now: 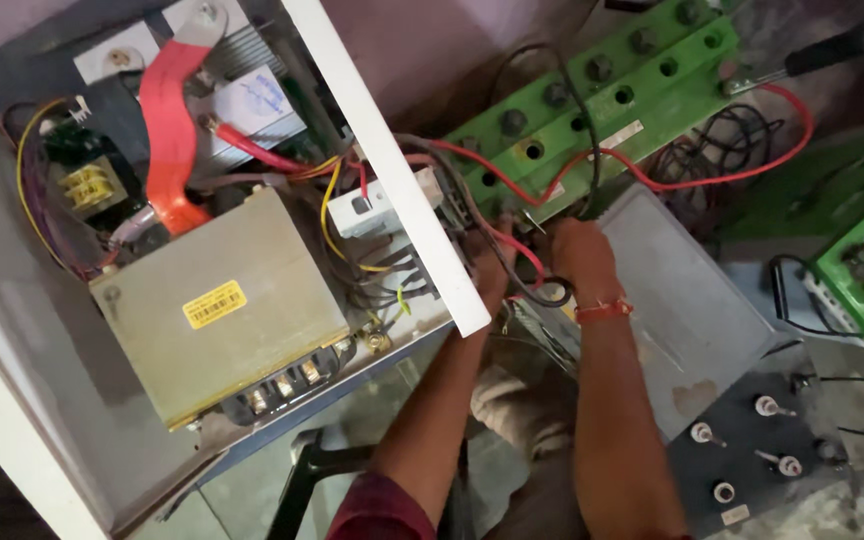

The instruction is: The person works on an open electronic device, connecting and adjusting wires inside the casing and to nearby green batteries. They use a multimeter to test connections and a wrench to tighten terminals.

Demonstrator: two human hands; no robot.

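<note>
One head-worn view only, looking steeply down from above the person's arms; close to the open cabinet [202, 300] at left; green battery [632, 90] farther off at upper right; floor fills the lower right.

Both forearms stretched forward, side by side; left hand [493, 272] half hidden, right hand [580, 255] fingers curled.

Looking down into an open white cabinet [392, 180] with a big beige transformer [217, 310] inside, broad red strap [167, 130] above it. Both hands at the cabinet's right edge: left hand [492, 275] half hidden behind the panel, right hand [580, 255] (red thread at the wrist) among red and black cables [527, 260]. Green battery [612, 95] just beyond.
</note>
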